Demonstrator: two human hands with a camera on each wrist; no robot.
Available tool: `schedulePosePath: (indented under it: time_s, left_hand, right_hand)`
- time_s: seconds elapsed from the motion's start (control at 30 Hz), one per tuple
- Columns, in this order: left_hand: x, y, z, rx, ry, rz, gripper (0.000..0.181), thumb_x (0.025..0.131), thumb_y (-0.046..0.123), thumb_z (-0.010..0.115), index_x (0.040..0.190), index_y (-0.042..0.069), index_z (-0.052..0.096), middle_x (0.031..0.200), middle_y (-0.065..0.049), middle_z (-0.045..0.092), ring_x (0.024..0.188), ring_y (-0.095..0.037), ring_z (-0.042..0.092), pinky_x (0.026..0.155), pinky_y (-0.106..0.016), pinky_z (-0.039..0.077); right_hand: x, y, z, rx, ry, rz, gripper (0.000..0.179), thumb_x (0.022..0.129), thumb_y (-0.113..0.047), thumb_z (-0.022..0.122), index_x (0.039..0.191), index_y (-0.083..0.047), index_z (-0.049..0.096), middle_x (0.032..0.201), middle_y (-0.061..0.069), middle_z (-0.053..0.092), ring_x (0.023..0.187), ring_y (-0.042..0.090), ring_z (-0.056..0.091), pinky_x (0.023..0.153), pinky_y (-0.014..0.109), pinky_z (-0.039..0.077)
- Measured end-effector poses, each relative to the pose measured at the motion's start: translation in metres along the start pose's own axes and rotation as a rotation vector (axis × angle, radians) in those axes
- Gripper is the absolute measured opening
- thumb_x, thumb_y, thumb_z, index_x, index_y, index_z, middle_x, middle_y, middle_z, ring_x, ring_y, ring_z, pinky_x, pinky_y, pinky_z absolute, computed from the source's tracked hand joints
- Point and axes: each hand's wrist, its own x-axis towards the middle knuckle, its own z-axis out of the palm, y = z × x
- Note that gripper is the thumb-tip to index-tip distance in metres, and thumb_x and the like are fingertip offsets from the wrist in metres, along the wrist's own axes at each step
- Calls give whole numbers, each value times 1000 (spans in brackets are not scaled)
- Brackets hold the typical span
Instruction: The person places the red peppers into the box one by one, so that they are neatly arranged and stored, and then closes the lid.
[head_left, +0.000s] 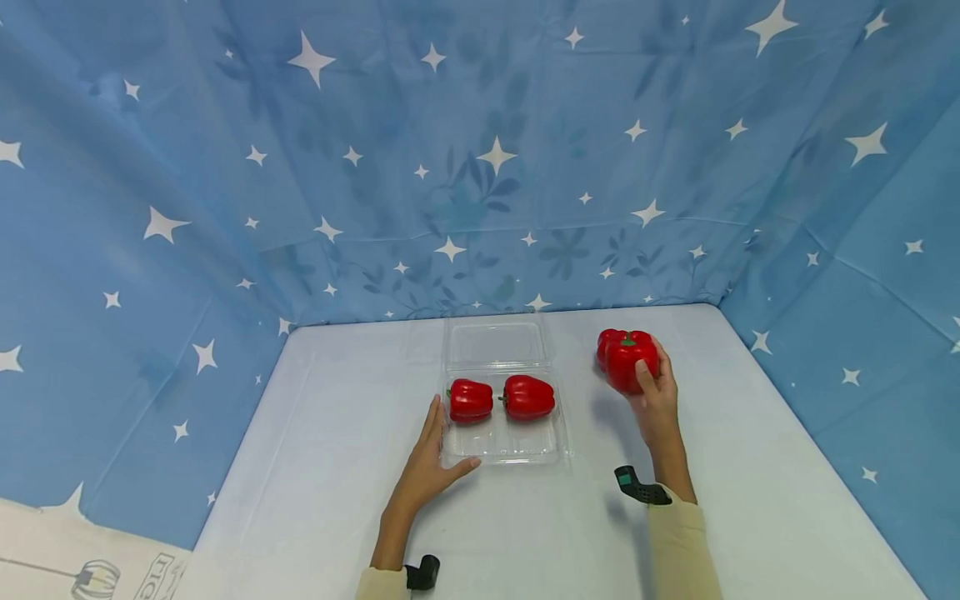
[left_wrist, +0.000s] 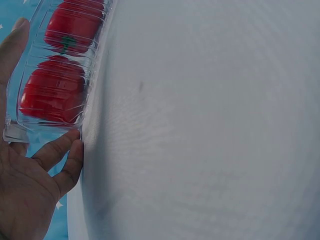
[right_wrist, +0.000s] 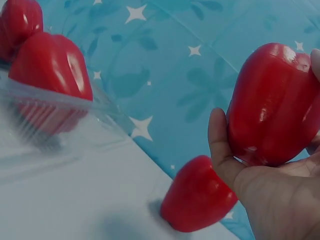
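A clear plastic clamshell box (head_left: 510, 454) lies with its lid (head_left: 497, 343) folded back on the table. Two red bell peppers, a left one (head_left: 470, 401) and a right one (head_left: 528, 397), lie side by side in its far half. My left hand (head_left: 426, 471) touches the box's left side, fingers extended and thumb by the near left corner. Right of the box, above the table, my right hand (head_left: 657, 408) grips a red bell pepper (head_left: 628, 367), stem end up in the head view. Another bell pepper (right_wrist: 197, 197) rests on the table behind it, partly hidden in the head view.
The white table (head_left: 337, 467) is bordered at its back by a blue curtain (head_left: 390, 208) with white stars, which also hangs along both sides. A dark wrist strap (head_left: 643, 488) is on the right wrist.
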Motion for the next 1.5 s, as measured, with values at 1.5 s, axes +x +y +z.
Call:
schedulePosePath:
  time_s: [1.5]
  left_hand:
    - [-2,-6,1,-60,26,69,116,73,59,77,159,20,8,166,6,5,146,-35,29,105,-51,43]
  right_hand:
    - [-56,56,121,-773,-491,-242,79,71,-37,86,140,-21,50,137,2,56,128,27,53,96,49,54]
